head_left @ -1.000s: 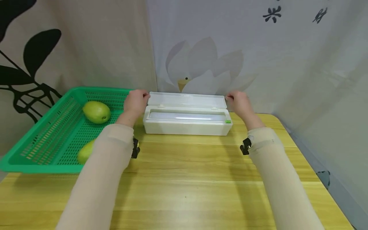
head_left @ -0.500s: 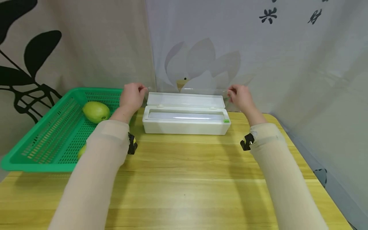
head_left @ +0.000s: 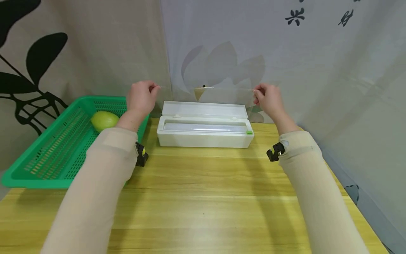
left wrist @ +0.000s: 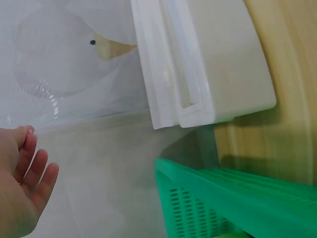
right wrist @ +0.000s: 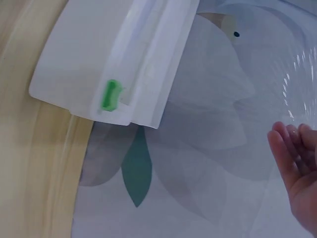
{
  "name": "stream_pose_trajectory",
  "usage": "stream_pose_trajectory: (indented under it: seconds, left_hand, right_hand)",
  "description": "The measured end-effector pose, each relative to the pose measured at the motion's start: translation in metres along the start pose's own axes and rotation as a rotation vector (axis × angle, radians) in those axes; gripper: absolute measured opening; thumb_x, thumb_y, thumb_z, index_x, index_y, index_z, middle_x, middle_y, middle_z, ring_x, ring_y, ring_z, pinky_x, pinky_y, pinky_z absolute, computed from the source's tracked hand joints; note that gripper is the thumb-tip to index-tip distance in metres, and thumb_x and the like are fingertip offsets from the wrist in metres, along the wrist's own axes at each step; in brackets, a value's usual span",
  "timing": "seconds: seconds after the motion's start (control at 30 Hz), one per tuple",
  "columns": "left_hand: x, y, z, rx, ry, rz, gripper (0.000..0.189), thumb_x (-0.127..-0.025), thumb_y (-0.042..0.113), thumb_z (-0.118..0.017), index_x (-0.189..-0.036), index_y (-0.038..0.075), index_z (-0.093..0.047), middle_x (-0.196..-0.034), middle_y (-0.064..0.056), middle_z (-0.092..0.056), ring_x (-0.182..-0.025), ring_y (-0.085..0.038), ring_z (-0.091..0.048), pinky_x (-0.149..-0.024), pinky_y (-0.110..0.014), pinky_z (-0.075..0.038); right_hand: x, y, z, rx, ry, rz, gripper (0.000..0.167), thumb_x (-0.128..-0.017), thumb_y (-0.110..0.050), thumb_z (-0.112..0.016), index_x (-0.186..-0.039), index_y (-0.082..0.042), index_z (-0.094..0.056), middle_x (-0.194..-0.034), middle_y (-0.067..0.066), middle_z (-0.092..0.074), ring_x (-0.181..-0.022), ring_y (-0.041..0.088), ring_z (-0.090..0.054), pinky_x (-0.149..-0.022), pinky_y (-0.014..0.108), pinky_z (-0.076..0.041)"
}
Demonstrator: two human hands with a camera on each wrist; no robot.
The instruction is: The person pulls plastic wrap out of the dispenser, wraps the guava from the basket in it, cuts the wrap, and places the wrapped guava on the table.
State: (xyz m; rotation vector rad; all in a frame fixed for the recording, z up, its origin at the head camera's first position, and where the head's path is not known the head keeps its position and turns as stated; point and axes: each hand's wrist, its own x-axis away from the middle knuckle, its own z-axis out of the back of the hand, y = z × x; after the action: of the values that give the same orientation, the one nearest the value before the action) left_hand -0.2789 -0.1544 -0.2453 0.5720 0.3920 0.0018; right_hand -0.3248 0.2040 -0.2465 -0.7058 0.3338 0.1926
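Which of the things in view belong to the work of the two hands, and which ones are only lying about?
Part of the work:
left hand and right hand, both pinching
clear film, stretched between them
white box, lid open

Apparently just lying about:
green basket, touched by neither hand
green fruit inside it

Cream sleeves (head_left: 92,187), black wrist clips (head_left: 277,151), probably plastic
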Motion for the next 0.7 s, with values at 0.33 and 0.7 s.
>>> stream_pose_trajectory:
  seconds: [0.33, 0.7]
  left_hand:
    - [-0.005, 0.012, 0.011, 0.186, 0.084, 0.03, 0.036, -0.099, 0.029, -0.045, -0.116, 0.002, -0.063, -0.117, -0.016, -0.063, -0.103, -0.028, -0.055, -0.091, -0.04, -0.047]
    - [-0.01, 0.026, 0.03, 0.261, 0.155, 0.037, 0.037, -0.098, 0.03, -0.045, -0.117, 0.005, -0.063, -0.116, -0.013, -0.065, -0.097, -0.022, -0.055, -0.087, -0.033, -0.046]
  right_hand:
    - [-0.002, -0.018, 0.016, -0.027, 0.047, 0.013, 0.024, -0.097, -0.015, -0.049, -0.102, 0.006, -0.061, -0.086, 0.017, -0.061, -0.059, -0.003, -0.051, -0.061, 0.01, -0.048]
    - [-0.006, -0.039, 0.038, -0.088, 0.094, 0.041, 0.024, -0.096, -0.016, -0.051, -0.1, 0.005, -0.06, -0.074, -0.004, -0.054, -0.061, -0.002, -0.054, -0.063, 0.009, -0.049]
